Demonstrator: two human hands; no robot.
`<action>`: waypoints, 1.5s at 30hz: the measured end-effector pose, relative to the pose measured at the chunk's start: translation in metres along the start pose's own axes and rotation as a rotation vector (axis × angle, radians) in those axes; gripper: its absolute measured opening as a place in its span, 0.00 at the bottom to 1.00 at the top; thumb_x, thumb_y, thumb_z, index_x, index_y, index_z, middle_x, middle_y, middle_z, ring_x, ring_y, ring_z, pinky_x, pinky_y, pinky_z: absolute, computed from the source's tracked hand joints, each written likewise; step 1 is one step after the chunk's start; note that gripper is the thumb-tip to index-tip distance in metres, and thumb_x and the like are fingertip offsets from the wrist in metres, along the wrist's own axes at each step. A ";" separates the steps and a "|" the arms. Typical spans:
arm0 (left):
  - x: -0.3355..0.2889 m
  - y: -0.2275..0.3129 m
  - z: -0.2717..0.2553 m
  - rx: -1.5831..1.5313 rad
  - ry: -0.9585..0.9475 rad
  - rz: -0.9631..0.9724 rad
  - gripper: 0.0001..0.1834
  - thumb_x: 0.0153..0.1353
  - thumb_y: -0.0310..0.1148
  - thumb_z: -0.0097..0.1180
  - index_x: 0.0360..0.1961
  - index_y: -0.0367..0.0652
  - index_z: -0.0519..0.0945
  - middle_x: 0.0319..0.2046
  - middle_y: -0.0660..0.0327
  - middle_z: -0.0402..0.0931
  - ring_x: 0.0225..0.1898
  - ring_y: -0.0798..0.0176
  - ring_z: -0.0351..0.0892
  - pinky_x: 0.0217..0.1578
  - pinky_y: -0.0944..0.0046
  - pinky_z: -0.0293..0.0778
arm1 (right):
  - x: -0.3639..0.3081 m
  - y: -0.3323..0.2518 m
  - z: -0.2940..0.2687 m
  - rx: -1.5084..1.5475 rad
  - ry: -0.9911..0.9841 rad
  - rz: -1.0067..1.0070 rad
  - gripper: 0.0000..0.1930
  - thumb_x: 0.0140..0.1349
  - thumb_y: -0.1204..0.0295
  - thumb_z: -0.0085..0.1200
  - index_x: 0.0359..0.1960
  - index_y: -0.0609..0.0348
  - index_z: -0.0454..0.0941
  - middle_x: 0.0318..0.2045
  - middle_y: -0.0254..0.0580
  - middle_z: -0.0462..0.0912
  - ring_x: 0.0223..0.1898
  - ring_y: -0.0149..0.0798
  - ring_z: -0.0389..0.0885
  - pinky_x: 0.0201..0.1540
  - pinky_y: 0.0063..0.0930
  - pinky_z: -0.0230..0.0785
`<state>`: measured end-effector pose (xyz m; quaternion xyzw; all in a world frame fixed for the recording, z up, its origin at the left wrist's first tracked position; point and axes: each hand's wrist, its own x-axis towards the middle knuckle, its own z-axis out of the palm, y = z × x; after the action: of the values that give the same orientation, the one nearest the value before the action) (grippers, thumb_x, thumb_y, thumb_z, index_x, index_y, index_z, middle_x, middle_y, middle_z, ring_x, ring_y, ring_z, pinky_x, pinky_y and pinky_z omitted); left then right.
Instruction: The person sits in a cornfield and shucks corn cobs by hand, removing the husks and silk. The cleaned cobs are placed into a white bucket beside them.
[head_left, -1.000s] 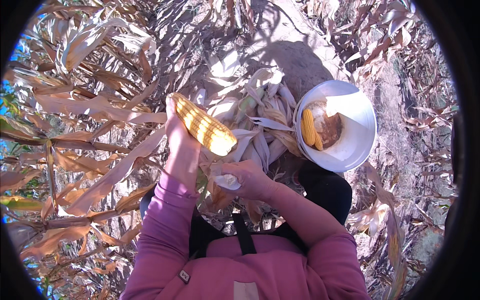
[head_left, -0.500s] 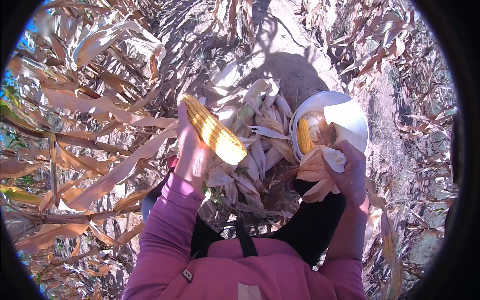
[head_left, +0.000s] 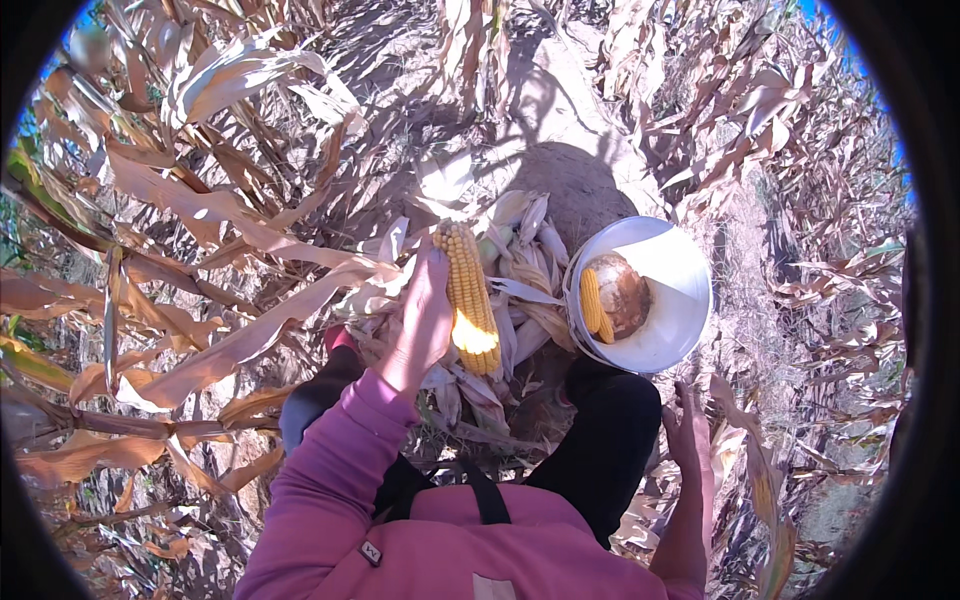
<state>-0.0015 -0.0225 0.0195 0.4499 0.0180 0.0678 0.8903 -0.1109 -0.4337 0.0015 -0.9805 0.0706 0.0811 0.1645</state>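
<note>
My left hand (head_left: 425, 320) grips a husked yellow corn cob (head_left: 470, 295), held upright above a heap of pale husks (head_left: 520, 275) on the ground. A white bucket (head_left: 680, 285) stands to the right of the heap, with one yellow cob (head_left: 592, 303) and a brownish lump (head_left: 625, 295) inside it. My right hand (head_left: 690, 435) hangs low at my right side, fingers apart, holding nothing, beside my dark trouser leg (head_left: 605, 440).
Dry brown corn stalks and leaves (head_left: 200, 250) crowd in on the left, and more dry stalks (head_left: 800, 200) stand on the right. A strip of bare dirt (head_left: 560, 110) runs ahead between the rows. My pink sleeves fill the lower edge.
My right hand dropped the husk piece it held near the bucket and swung down to my side. The left hand turned the cob more upright.
</note>
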 end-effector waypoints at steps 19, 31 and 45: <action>-0.012 -0.033 0.003 0.591 -0.275 0.147 0.28 0.56 0.32 0.61 0.55 0.36 0.65 0.44 0.53 0.72 0.47 0.60 0.73 0.50 0.61 0.68 | 0.088 -0.233 0.107 1.171 -0.593 -0.431 0.42 0.46 0.68 0.70 0.61 0.60 0.58 0.52 0.45 0.72 0.55 0.38 0.71 0.58 0.34 0.65; -0.004 -0.005 0.007 1.128 -0.406 0.435 0.27 0.55 0.39 0.57 0.54 0.36 0.71 0.39 0.49 0.70 0.42 0.46 0.72 0.45 0.53 0.69 | 0.098 -0.218 0.096 0.964 -0.375 -0.542 0.34 0.48 0.71 0.68 0.57 0.57 0.64 0.47 0.45 0.75 0.50 0.42 0.76 0.53 0.35 0.68; 0.002 0.017 -0.002 1.063 -0.566 0.299 0.18 0.63 0.28 0.48 0.54 0.35 0.72 0.43 0.48 0.75 0.45 0.51 0.77 0.47 0.58 0.71 | 0.104 -0.201 0.102 0.658 -0.282 -0.528 0.31 0.45 0.70 0.67 0.52 0.55 0.66 0.44 0.49 0.76 0.48 0.51 0.76 0.50 0.39 0.69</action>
<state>-0.0015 -0.0112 0.0318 0.8301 -0.2507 0.0517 0.4954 0.0097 -0.2229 -0.0497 -0.8398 -0.1832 0.1427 0.4907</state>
